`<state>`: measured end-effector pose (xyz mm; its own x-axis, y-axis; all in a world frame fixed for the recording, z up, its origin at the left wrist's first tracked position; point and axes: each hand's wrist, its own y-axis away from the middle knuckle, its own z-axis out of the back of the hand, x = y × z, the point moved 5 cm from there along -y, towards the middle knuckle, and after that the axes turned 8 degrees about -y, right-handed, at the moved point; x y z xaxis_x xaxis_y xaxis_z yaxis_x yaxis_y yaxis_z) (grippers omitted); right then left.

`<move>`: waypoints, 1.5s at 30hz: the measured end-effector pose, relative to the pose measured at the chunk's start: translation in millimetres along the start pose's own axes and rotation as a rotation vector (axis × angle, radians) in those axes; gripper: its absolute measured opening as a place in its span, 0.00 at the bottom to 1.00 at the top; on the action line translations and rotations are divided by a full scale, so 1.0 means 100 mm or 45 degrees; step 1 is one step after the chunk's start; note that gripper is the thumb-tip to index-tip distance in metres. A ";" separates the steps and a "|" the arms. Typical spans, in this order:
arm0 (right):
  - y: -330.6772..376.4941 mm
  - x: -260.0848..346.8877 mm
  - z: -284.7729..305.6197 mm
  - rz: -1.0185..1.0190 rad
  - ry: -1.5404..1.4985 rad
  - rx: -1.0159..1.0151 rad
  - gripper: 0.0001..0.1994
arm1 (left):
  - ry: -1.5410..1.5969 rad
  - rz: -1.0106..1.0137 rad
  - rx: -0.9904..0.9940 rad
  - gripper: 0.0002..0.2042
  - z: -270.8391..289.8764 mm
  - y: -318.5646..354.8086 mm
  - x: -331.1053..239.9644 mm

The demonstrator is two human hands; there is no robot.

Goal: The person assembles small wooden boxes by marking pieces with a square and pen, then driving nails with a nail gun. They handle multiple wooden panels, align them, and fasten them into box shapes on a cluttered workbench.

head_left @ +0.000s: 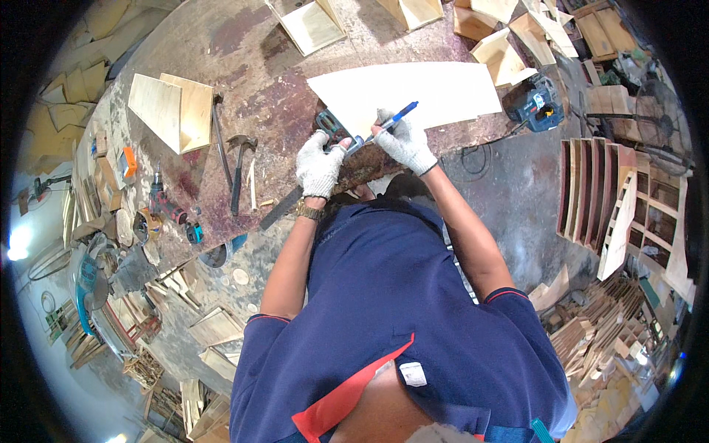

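My left hand (319, 168), in a white knitted glove, is closed around a short, dark, blue-edged tool (331, 122) at the near edge of the workbench. Its exact kind is not clear. A blue pen (403, 112) slants up out of my gloved right hand (405, 143), its lower end pointing toward that tool. Just beyond both hands lies a large pale board (421, 92) with a curved far edge. The two hands are close together, and their fingers partly hide the dark tool.
On the workbench (251, 55) to the left lie a hammer (240, 159), a cordless drill (166, 203) and an angled plywood piece (173, 111). A blue jigsaw (535, 103) sits at the bench's right end. More plywood assemblies (314, 26) stand along the far side. Curved wooden frames (598, 192) stand at right.
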<state>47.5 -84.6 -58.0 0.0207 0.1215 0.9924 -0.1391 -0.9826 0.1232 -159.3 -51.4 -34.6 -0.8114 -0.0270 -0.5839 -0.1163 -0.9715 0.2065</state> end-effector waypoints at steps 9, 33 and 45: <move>-0.02 0.07 0.03 0.010 0.170 0.057 0.14 | -0.006 -0.028 -0.010 0.24 0.02 0.00 -0.01; 1.34 1.11 -0.10 0.548 0.940 0.309 0.23 | 0.116 -0.318 1.516 0.25 -0.11 0.59 -0.46; 1.26 1.26 0.93 0.012 0.459 -0.313 0.11 | 0.944 -0.073 -0.364 0.03 0.63 0.29 -0.44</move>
<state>124.8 -206.7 81.9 -0.3223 0.1968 0.9260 -0.3703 -0.9264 0.0681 -163.1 -63.6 46.7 -0.2043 -0.0268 -0.9785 0.0867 -0.9962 0.0092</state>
